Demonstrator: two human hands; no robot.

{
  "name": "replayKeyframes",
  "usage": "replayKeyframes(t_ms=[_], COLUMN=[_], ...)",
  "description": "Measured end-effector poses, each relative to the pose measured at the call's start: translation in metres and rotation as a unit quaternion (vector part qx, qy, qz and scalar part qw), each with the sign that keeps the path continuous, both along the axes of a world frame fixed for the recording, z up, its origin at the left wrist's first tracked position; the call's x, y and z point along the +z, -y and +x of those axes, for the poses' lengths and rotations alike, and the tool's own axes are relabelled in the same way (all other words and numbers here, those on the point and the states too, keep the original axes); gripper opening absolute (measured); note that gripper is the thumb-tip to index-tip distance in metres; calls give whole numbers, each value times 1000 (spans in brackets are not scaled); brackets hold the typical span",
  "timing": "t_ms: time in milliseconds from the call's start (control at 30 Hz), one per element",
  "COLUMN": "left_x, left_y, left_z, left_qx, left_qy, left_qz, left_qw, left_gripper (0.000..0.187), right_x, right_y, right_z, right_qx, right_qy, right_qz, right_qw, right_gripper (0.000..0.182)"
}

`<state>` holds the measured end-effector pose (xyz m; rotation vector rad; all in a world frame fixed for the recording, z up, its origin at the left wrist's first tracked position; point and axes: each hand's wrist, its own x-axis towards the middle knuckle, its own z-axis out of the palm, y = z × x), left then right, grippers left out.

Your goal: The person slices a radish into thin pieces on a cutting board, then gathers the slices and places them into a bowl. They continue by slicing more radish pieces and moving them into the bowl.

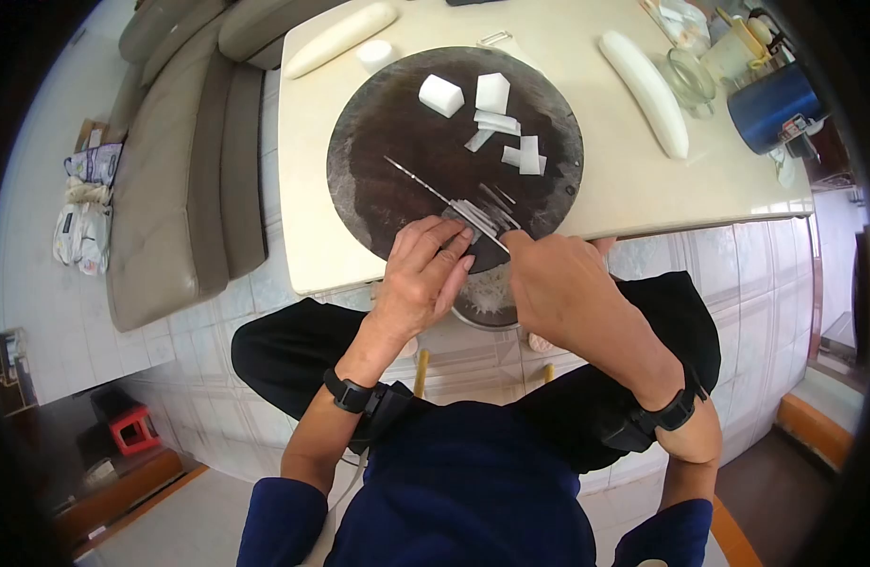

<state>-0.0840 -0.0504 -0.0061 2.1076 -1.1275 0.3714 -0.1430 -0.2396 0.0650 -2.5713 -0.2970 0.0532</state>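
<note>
Two bare hands meet at the near edge of a round dark cutting board (387, 180), just below the centre of the frame, each wrist wearing a black band. The left hand (419, 274) lies flat with fingers spread and slightly curled, fingertips pressing on a small pile of thin white radish strips (487, 217). The right hand (562, 283) is closed in a fist around a knife handle (the handle itself is hidden), and the knife blade (435, 187) runs as a thin line up and left across the board. Under the board's near edge, between the hands, a bowl of white shreds (487, 298) shows partly. Farther up the board lie several white radish chunks (491, 93). The board sits on a pale table (624, 198). Beyond it, a whole peeled white radish (647, 90) lies at upper right and another radish (340, 38) at upper left. A blue mug (770, 104) stands at the far right. A beige sofa (170, 189) fills the left.
</note>
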Motion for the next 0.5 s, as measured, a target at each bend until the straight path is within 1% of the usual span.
replayKeyframes(t_ms=[33, 67, 133, 300, 400, 467, 500], left_x=[-1, -3, -5, -6, -3, -3, -4], left_y=[0, -1, -4, -3, -4, -3, -4], left_z=[-1, -1, 1, 2, 2, 3, 3], left_qx=[5, 7, -4, -4, -4, -8, -10], left_qy=[-7, -7, 1, 13, 7, 3, 8], left_qz=[-6, -6, 3, 11, 14, 11, 6], left_qw=[1000, 1000, 1000, 1000, 1000, 1000, 1000], left_gripper=[19, 19, 26, 23, 22, 22, 23], right_x=[3, 5, 6, 7, 5, 3, 2], right_y=[0, -1, -2, -7, -11, -16, -16], right_z=[-4, -6, -9, -11, -8, 0, 2], right_qx=[6, 12, 21, 19, 32, 40, 38], right_qy=[4, 8, -3, -25, -3, 37, 37], right_qz=[-2, -3, -14, -22, 3, -8, -9], right_qw=[1000, 1000, 1000, 999, 999, 998, 999], right_gripper=[15, 15, 15, 13, 15, 8, 8])
